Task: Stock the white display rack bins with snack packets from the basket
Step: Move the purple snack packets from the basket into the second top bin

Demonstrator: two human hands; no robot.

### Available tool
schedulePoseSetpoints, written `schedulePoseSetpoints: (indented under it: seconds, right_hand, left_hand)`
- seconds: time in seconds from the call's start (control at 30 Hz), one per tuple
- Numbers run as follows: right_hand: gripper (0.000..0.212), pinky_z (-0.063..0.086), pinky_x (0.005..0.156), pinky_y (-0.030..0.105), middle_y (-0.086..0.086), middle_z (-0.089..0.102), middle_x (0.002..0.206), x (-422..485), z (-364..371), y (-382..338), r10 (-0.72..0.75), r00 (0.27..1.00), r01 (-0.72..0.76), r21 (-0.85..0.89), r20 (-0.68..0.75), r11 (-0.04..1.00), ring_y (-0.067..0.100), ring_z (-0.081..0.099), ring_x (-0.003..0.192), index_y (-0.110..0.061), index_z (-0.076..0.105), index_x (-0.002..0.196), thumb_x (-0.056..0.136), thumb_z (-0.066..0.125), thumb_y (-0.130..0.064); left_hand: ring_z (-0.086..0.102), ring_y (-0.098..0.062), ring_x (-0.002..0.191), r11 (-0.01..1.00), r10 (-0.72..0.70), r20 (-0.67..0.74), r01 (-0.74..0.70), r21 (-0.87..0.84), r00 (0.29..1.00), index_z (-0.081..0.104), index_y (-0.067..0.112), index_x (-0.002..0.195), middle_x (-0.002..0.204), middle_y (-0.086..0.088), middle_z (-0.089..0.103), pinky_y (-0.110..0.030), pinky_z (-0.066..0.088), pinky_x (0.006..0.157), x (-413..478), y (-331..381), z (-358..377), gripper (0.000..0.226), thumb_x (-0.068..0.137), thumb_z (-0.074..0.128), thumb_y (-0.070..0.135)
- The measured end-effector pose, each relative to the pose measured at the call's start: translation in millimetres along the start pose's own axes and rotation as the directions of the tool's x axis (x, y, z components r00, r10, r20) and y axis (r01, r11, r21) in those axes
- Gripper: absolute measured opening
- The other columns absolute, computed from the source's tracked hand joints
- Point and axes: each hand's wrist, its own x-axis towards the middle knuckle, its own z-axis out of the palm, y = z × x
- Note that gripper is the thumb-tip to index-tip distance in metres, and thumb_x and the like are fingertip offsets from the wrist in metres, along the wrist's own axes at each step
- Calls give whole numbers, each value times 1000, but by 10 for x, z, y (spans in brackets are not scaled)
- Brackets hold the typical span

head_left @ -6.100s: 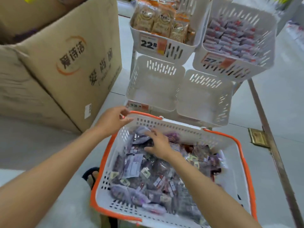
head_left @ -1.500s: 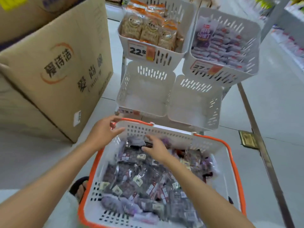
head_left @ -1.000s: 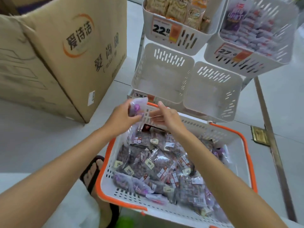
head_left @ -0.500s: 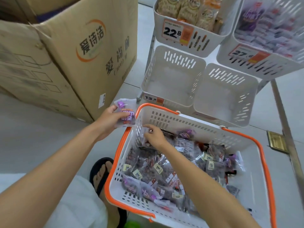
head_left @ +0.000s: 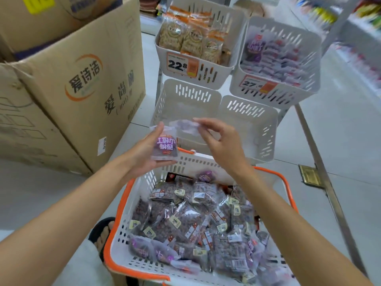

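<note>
A white basket with an orange rim [head_left: 121,205] sits below me, filled with several clear purple snack packets [head_left: 191,221]. My left hand [head_left: 142,153] holds one purple-labelled packet [head_left: 165,146] above the basket's far rim. My right hand [head_left: 222,141] pinches a second, blurred packet [head_left: 185,125] by its edge, just over the lower left bin [head_left: 185,96] of the white display rack. Beside it is the lower right bin [head_left: 266,129]; no packets show in either.
The rack's upper bins hold orange-topped bags [head_left: 191,38] and purple-red packs [head_left: 274,56], with price tags 22.8 and 27. A big cardboard box [head_left: 82,79] stands at left. A sandalled foot [head_left: 103,234] is beside the basket. A metal floor strip [head_left: 321,168] runs at right.
Both hands rose from the basket toward the lower left bin. My right hand left the pile and now pinches a second packet; my left hand still holds the first.
</note>
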Motion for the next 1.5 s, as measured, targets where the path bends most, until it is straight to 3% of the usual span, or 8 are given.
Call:
schedulePoseSetpoints:
  seconds: [0.1,0.23,0.47,0.67,0.83,1.0,1.23,1.5]
  right_hand:
    - [30,41,104,12,-4,63,131,-186,77,-3,-17,970,20,-11,243,1000,2,55,121,-13,70,119,89,69,-8]
    - [68,43,104,25,-9,41,148,-280,16,50,351,916,-383,161,193,910,6,45,128,-27,38,148,89,69,-39]
    - [26,54,94,42,4,72,102,-314,-167,95,418,894,-448,309,161,839,19,69,95,-13,65,112,87,73,-17]
    - [31,56,82,25,-2,71,102,-278,-511,43,242,940,-288,177,241,941,15,69,92,-24,62,115,87,72,-14]
    - [34,46,92,11,1,50,124,-33,-637,18,218,944,-223,-7,247,975,3,55,99,-18,59,125,92,67,-21]
    - [42,52,69,16,8,65,106,320,-851,-10,129,939,-207,224,318,953,3,65,81,-25,53,121,89,67,-1]
    - [36,55,71,21,2,66,110,1022,-1271,258,243,965,-259,238,95,936,5,68,90,-18,52,126,93,67,-20]
    - [30,50,69,16,-2,67,108,2045,-1717,851,391,888,-305,326,-242,895,9,66,93,-14,54,123,97,60,-29]
  left_hand:
    - [73,-24,96,995,58,29,-55,-89,998,51,9,139,122,-16,68,-37,61,82,-34,4,180,53,94,58,36]
    - [72,-24,97,991,102,-49,-106,-80,994,44,5,141,123,-17,67,-32,61,74,-28,-13,235,53,92,63,7]
    - [71,-29,95,987,84,24,-87,135,996,45,5,124,119,-22,63,-33,61,78,-108,155,296,42,88,63,-7]
    - [73,-13,79,732,197,199,-279,621,960,74,14,105,91,-5,77,-20,57,73,-141,441,403,22,96,60,28]
    - [72,-26,98,732,94,338,-295,613,936,70,9,109,102,-12,74,-34,53,94,55,727,764,70,100,24,61]
    - [69,-13,88,663,66,346,-300,686,936,50,12,122,108,-6,67,-24,54,74,421,1042,1182,78,70,77,63]
    - [63,-16,96,608,495,215,-512,606,842,51,21,120,108,-4,62,-24,52,75,1120,1446,1688,74,62,87,50]
    - [41,-11,135,392,509,360,-583,712,782,28,24,153,151,7,41,-37,35,114,2041,1766,1929,97,75,76,56]
